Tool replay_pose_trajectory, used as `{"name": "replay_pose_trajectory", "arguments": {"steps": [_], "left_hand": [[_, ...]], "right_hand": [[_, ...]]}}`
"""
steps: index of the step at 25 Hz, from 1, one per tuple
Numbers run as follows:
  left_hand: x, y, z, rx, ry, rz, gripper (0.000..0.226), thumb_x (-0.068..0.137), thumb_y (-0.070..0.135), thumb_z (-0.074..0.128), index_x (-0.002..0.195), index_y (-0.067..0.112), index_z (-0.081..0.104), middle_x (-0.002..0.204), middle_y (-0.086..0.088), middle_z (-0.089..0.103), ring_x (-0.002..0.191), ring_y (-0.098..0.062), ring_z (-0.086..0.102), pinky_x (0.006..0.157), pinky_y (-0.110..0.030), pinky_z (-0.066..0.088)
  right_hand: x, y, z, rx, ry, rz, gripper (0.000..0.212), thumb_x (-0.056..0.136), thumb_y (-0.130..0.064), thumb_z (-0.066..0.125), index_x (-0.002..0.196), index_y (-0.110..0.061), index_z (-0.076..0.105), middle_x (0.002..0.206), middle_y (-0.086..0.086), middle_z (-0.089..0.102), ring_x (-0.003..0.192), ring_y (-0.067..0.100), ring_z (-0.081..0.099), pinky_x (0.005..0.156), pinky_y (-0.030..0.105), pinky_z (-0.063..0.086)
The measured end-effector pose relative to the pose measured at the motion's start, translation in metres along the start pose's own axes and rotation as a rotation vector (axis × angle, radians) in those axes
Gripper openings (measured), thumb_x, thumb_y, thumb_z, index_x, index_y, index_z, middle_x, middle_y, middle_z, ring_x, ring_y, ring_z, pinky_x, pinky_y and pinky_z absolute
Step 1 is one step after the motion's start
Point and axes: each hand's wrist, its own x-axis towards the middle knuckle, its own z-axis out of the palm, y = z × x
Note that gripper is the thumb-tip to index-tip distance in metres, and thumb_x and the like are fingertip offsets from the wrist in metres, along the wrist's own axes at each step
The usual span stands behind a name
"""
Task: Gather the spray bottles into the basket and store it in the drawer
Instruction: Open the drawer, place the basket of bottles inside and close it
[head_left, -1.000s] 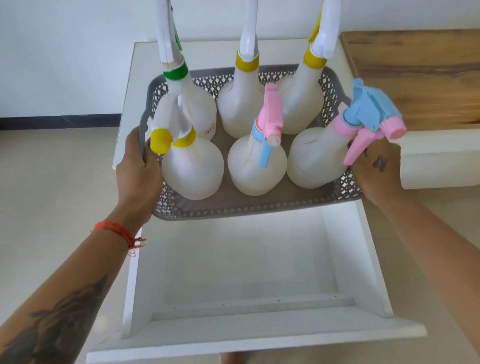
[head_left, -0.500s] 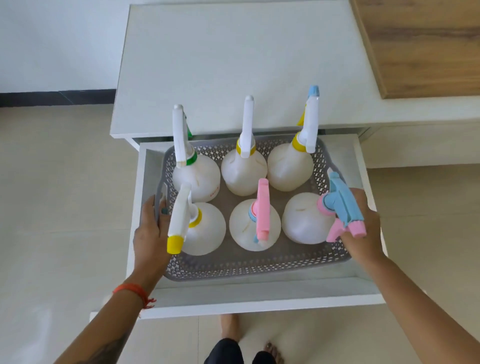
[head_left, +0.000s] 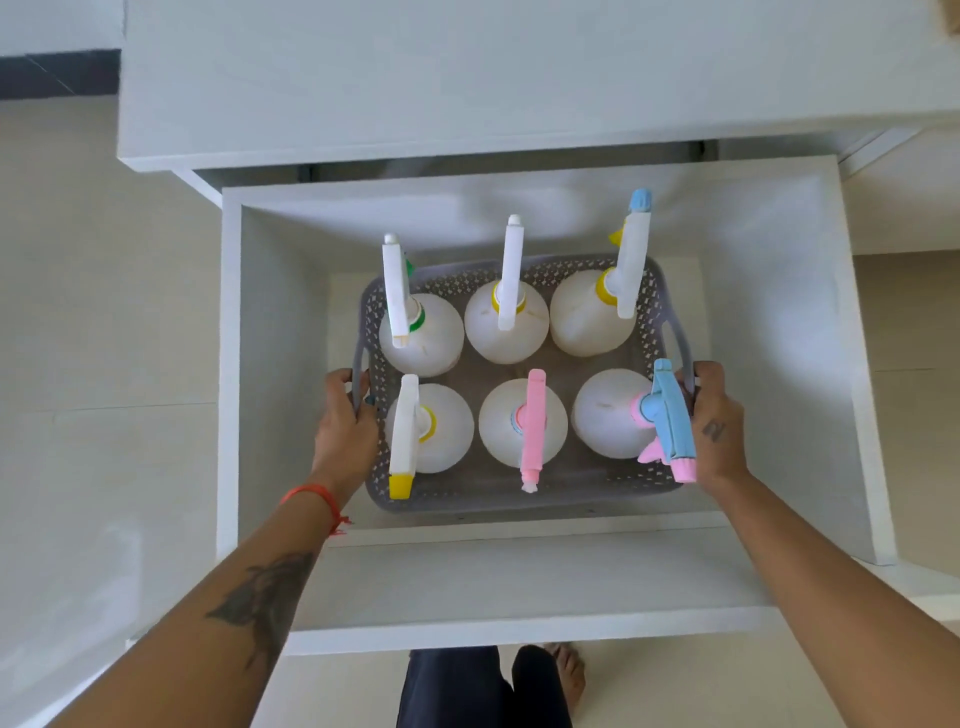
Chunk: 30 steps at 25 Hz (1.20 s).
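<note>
Head view looks straight down on a white bench with a smooth, flat top; under its front edge one deep white drawer is pulled out, a plain box with matte painted walls. Around it is a pale tiled floor.

Inside the drawer is one grey plastic basket, rectangular with rounded corners, its walls pierced by a small lattice pattern and a loop handle on each short side. Whether it already touches the drawer bottom cannot be told.

Six spray bottles stand upright in the basket, in two rows of three. All have round, milky white plastic bodies and long trigger heads. In the far row: a bottle with a green collar, a bottle with a yellow collar and white head, and a bottle with a yellow collar and a blue nozzle tip. In the near row: a bottle with a white head and yellow nozzle, a bottle with a pink head, and a bottle with a blue and pink head.

Two bare hands are on the basket. The left hand has its fingers curled round the left handle, beside the yellow-nozzle bottle. The right hand grips the right handle, just behind the blue and pink head. A red string bracelet is on the left wrist.
</note>
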Motion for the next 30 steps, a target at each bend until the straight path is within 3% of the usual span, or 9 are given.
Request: {"name": "replay_pose_trajectory", "arguments": {"steps": [2,8,10,15,18,21,26,28,30], "left_hand": [[0.014,-0.006,0.008,-0.004,-0.022,-0.014,0.023,0.093,0.022,0.046,0.114,0.022,0.038,0.090,-0.003,0.061,0.078,-0.025,0.058,0.067,-0.030,0.043],[0.033,-0.012,0.020,0.014,-0.084,0.021,0.024,0.095,0.020,0.044,0.117,0.021,0.035,0.101,0.005,0.060,0.080,-0.020,0.057,0.065,-0.027,0.040],[0.035,-0.012,0.023,0.021,-0.089,0.041,0.025,0.095,0.018,0.043,0.119,0.020,0.034,0.106,0.008,0.057,0.083,-0.022,0.057,0.068,-0.028,0.039],[0.039,-0.013,0.024,0.012,-0.112,0.060,0.030,0.096,0.018,0.042,0.124,0.021,0.033,0.115,0.003,0.058,0.088,-0.024,0.058,0.075,-0.034,0.047],[0.033,-0.009,0.019,-0.018,-0.114,0.018,0.043,0.095,0.018,0.044,0.134,0.026,0.029,0.135,0.001,0.052,0.096,-0.021,0.056,0.078,-0.030,0.043],[0.010,0.002,0.005,-0.085,0.015,-0.080,0.052,0.092,0.021,0.048,0.139,0.027,0.027,0.145,-0.001,0.044,0.110,-0.022,0.054,0.089,-0.034,0.044],[-0.069,0.027,-0.021,-0.109,0.202,-0.007,0.043,0.090,0.023,0.052,0.131,0.023,0.040,0.135,0.002,0.054,0.095,-0.016,0.056,0.080,-0.028,0.039],[-0.114,0.031,-0.029,-0.118,0.269,0.088,0.040,0.090,0.020,0.053,0.129,0.020,0.042,0.133,0.000,0.055,0.105,-0.021,0.058,0.087,-0.032,0.042],[-0.166,0.027,-0.029,-0.077,0.360,0.170,0.045,0.089,0.019,0.056,0.131,0.015,0.041,0.140,-0.007,0.048,0.126,-0.028,0.045,0.102,-0.041,0.037]], "right_hand": [[0.007,0.006,0.011,0.034,0.001,0.046,0.013,0.094,-0.003,0.046,0.103,0.006,0.046,0.089,0.028,0.062,0.077,0.040,0.060,0.065,0.043,0.048],[0.016,0.018,0.028,-0.003,-0.006,0.059,0.015,0.094,-0.003,0.049,0.102,0.009,0.045,0.077,0.014,0.054,0.066,0.026,0.051,0.050,0.021,0.033],[0.018,0.019,0.029,-0.003,-0.006,0.062,0.014,0.092,-0.001,0.050,0.101,0.009,0.045,0.075,0.012,0.053,0.063,0.026,0.050,0.050,0.022,0.034],[0.020,0.023,0.032,0.004,-0.060,0.100,0.017,0.088,0.002,0.055,0.101,0.002,0.044,0.071,0.009,0.052,0.054,0.014,0.048,0.044,0.005,0.039],[0.024,0.020,0.022,0.082,-0.155,0.228,0.039,0.088,-0.008,0.058,0.122,-0.003,0.039,0.095,0.009,0.058,0.077,0.026,0.058,0.065,0.025,0.047],[0.016,0.011,0.002,0.167,-0.090,0.344,0.058,0.082,-0.005,0.061,0.134,-0.012,0.036,0.120,0.007,0.059,0.091,0.019,0.054,0.081,0.027,0.041],[-0.043,-0.013,-0.045,0.395,0.115,0.320,0.047,0.084,-0.007,0.059,0.129,-0.014,0.046,0.123,0.007,0.062,0.095,0.012,0.055,0.074,0.011,0.041],[-0.083,-0.026,-0.061,0.484,0.151,0.254,0.041,0.085,-0.008,0.059,0.124,-0.014,0.051,0.120,0.007,0.063,0.099,0.012,0.059,0.076,0.006,0.041],[-0.131,-0.035,-0.071,0.474,0.205,0.174,0.035,0.086,-0.011,0.059,0.120,-0.014,0.055,0.120,0.006,0.063,0.108,0.017,0.060,0.091,0.018,0.043]]}}
